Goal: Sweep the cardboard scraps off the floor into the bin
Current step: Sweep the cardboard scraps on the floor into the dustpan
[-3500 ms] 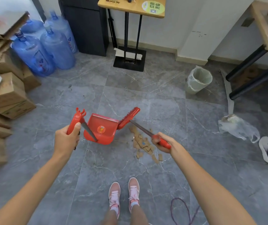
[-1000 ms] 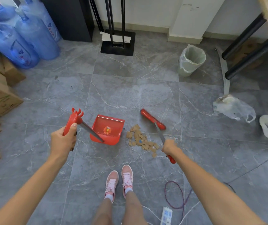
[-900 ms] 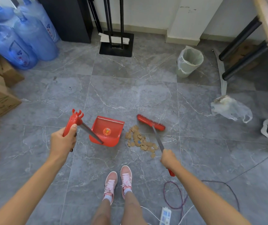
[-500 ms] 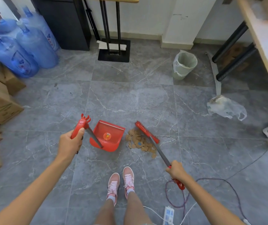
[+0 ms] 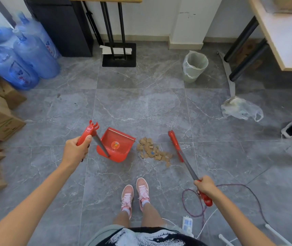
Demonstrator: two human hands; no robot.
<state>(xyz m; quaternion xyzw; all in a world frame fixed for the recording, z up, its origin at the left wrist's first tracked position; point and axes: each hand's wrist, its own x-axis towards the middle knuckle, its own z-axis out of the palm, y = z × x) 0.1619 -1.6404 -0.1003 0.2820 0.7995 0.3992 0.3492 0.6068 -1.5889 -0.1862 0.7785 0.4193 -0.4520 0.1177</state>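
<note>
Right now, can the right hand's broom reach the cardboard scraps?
Probably yes: the right hand grips the broom, its head just right of the cardboard scraps, only bare floor between them. The dustpan sits on their other side.

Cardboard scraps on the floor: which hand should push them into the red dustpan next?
Probably the right. The right hand grips the red long-handled broom, its head just right of the brown cardboard scraps. The left hand only holds the red plastic dustpan by its handle, left of the pile.
</note>
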